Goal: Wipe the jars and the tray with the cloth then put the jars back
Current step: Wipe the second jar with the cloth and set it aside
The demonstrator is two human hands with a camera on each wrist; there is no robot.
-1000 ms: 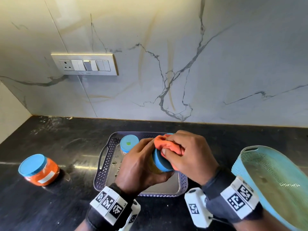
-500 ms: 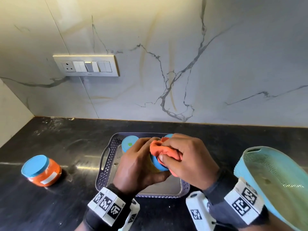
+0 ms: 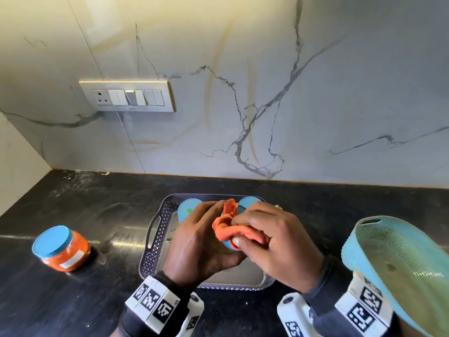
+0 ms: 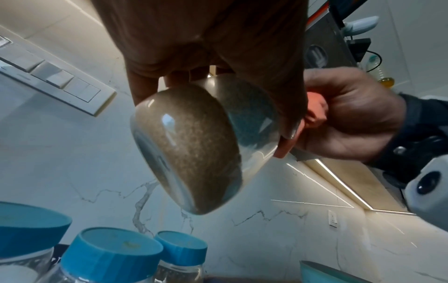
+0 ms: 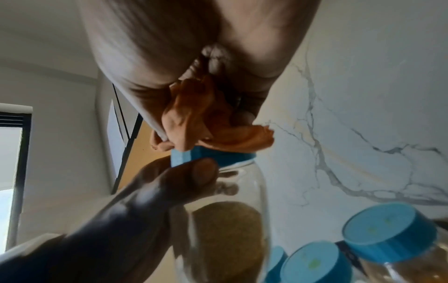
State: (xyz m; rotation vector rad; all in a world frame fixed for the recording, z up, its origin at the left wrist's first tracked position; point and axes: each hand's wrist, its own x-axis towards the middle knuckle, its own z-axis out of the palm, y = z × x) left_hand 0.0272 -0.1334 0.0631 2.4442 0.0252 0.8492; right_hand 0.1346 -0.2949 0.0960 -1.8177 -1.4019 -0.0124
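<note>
Black stone countertop (image 3: 97, 215), glossy, running below a white marble-veined backsplash (image 3: 315, 93) that carries a white switch panel (image 3: 126, 96). Blue perforated basket (image 3: 398, 268), tilted, at the right edge of the counter, close by the right wrist. Grey tray (image 3: 155, 239) with lattice walls and a cut-out handle, resting on the counter at centre; it holds blue-lidded jars (image 3: 188, 210), standing upright at its far end, partly hidden behind the hands. Orange-filled jar (image 3: 64, 251) with a blue lid, standing on the counter well to the left of the tray, apart from it. Left hand (image 3: 201, 242), fingers and thumb curled round the glass body of a held jar (image 4: 194, 153), which is raised above the tray and tilted; its contents are a brown, fine-grained fill and its lid (image 5: 213, 155) is blue. Right hand (image 3: 274, 242), fingers closed on a bunched orange cloth (image 3: 228, 227), pressing it onto the top of that lid. Both wrists carry black bands with white marker blocks and white camera housings.
</note>
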